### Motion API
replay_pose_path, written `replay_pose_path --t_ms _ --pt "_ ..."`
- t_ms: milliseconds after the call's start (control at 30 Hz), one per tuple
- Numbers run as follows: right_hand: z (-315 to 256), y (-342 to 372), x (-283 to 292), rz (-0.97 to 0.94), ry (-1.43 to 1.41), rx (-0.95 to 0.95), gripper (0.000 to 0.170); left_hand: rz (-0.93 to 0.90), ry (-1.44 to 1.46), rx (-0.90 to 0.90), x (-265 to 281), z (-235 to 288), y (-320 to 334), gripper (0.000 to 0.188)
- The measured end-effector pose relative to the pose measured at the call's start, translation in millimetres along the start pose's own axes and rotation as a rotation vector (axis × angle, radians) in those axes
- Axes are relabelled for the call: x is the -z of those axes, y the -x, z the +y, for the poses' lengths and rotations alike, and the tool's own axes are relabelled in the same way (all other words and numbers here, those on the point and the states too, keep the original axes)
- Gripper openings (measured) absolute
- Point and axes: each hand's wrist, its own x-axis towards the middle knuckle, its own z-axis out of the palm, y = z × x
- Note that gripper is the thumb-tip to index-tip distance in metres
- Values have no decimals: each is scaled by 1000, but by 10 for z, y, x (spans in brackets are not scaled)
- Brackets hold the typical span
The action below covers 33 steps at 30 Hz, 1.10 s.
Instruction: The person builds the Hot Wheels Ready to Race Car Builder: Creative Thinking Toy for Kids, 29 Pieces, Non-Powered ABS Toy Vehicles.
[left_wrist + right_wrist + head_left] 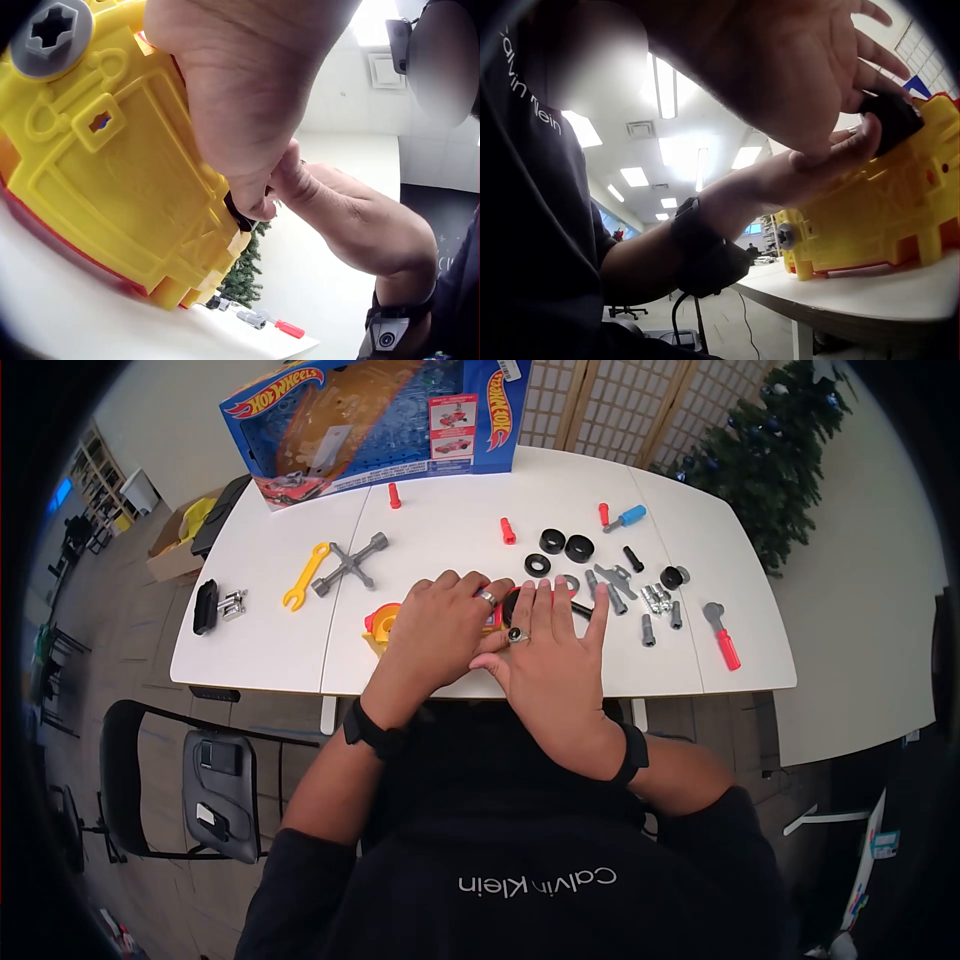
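A yellow-and-red toy car [382, 622] stands tilted on the table's near edge, mostly behind the hands in the head view. Its yellow underside [127, 195] faces the person, with a grey hub [30, 66] bare at one end. My left hand [435, 635] grips the car from above, fingers bent over its far side, thumb near the black wheel [894, 126]. Flat, with fingers spread and straight, my right hand [555, 660] lies against that wheel at the car's right end. The two thumbs are close together.
Black tyres [579, 548], grey bolts [648, 630] and a red-handled tool [726, 650] lie to the right. A blue screwdriver [630, 516] is farther back. Leftward are a yellow wrench [305, 578] and grey lug wrench [350, 565]. A Hot Wheels box [400, 470] stands behind.
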Motion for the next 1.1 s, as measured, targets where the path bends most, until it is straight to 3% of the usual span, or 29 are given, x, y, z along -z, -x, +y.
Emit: replay_pose_path --t_ms 133,233,333,367,433,700,767,900,967,1000,1100 --pt "26 -117 79 -84 96 81 84 1 -37 -28 -8 -24 -11 57" --pt "215 -164 -115 37 -38 191 74 25 -25 -31 -38 -51 -11 55" --pt "460 -244 -218 68 -225 329 50 -1 -47 -25 -42 -98 -29 55" --pt "523 -261 -244 68 -221 347 50 -42 -24 -9 -17 -89 -40 59" --pt "625 -260 -331 36 -551 372 50 -82 3 16 -5 -70 -35 64" --pt "753 -157 -473 -43 -784 397 50 -14 53 -17 21 -126 11 67" --pt "869 -241 -521 -158 -941 478 47 -44 67 -39 53 -144 -4 66" --pt "1035 -395 -561 -172 -908 622 44 -63 50 -118 7 -233 -18 65" --pt "1041 -465 -474 -106 -758 762 41 -114 48 -123 75 -252 -47 65" --pt "1040 -483 -474 27 -717 811 42 -176 50 -127 102 -255 -57 66" --pt "1027 -393 -749 141 -644 837 46 -127 123 -156 93 -276 -64 65"
